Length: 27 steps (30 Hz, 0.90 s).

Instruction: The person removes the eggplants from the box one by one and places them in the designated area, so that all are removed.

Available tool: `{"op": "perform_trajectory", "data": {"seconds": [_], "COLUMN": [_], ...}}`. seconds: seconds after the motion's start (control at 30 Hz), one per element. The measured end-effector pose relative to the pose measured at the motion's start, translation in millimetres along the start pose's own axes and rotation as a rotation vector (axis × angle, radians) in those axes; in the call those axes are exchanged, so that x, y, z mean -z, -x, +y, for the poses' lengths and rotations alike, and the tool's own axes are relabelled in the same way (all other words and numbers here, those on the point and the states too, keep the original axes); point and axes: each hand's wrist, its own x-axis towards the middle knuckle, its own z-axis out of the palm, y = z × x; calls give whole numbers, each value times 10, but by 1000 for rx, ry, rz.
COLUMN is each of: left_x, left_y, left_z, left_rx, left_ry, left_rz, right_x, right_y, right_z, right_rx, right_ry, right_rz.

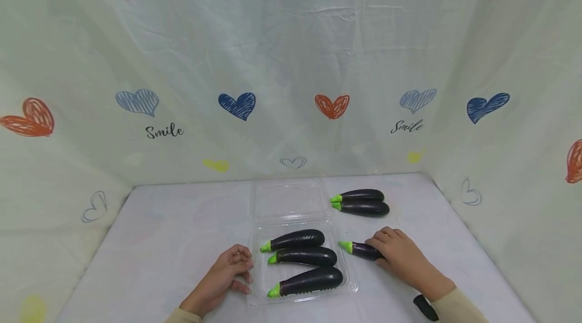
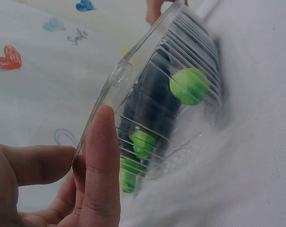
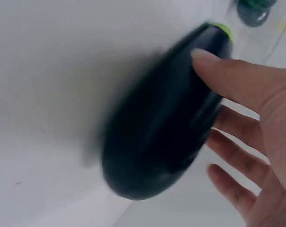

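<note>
Purple-black and glossy, a single eggplant is on the right side of the white table, just right of a clear plastic container. The right hand is nearer to it and grips it: thumb on one side, fingers on the other. That hand covers the rounded end, so the eggplant reaches out leftward from the fingers. Its long axis runs mostly left to right; the green stem points left and slightly far, toward the container. Whether it touches the table, I cannot tell.

Well apart from that eggplant, the left hand is at the container's left edge, pinching the rim between thumb and fingers. Inside the container, three more eggplants lie in a row from near to far, stems left. The lid lies open on the far side. Far right, two other eggplants lie side by side, stems also left. Near right, beside the sleeve, is a dark object I cannot identify. Beyond the table hangs a pale cloth printed with hearts and "Smile".
</note>
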Motion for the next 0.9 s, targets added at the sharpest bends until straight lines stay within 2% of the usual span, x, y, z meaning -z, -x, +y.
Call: {"op": "perform_trajectory", "data": {"seconds": [0.23, 0.53, 0.9], "left_x": [-4, 1, -6], "left_y": [0, -34, -32], "left_z": [-6, -48, -42], "left_rx": [-4, 10, 3], "left_ry": [0, -14, -10], "left_rz": [-2, 14, 9], "right_x": [-152, -247, -305], "right_y": [-138, -299, -366], "right_z": [130, 226, 314], "right_rx": [-6, 8, 30], "right_ry": [39, 51, 96], "right_rz": [132, 191, 250]}}
